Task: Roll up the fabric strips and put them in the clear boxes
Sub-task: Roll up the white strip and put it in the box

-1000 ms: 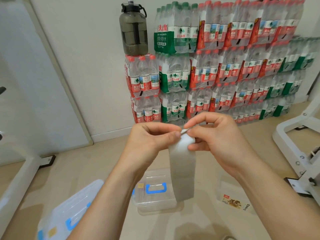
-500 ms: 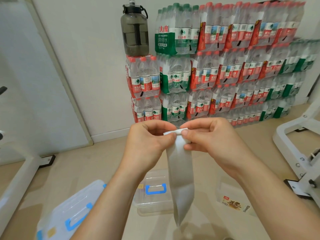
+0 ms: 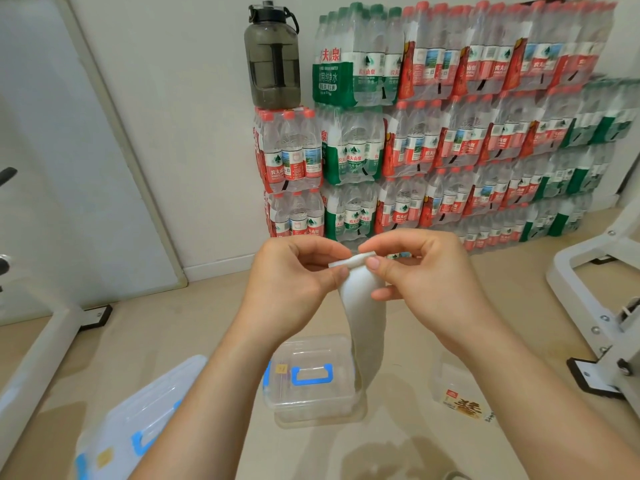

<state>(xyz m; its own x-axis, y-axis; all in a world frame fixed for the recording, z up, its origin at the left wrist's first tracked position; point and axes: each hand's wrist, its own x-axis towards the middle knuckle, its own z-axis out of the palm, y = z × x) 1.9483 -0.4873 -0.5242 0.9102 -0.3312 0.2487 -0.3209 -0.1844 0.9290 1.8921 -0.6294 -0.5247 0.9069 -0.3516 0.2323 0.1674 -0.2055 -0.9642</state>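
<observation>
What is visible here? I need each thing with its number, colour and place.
strip: one, white, held up at centre, hanging down
centre box: one, clear, blue handle, floor, centre
left box: one, clear, blue handle, floor, lower left
tub: one, clear, labelled, floor, right
bottle packs: many, red and green labels, stacked by the wall
jug: one, dark, atop the packs
left hand: pinches strip top
right hand: pinches strip top

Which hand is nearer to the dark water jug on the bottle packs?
Left. The left hand is almost straight in front of the dark water jug; the right hand is farther right.
</observation>
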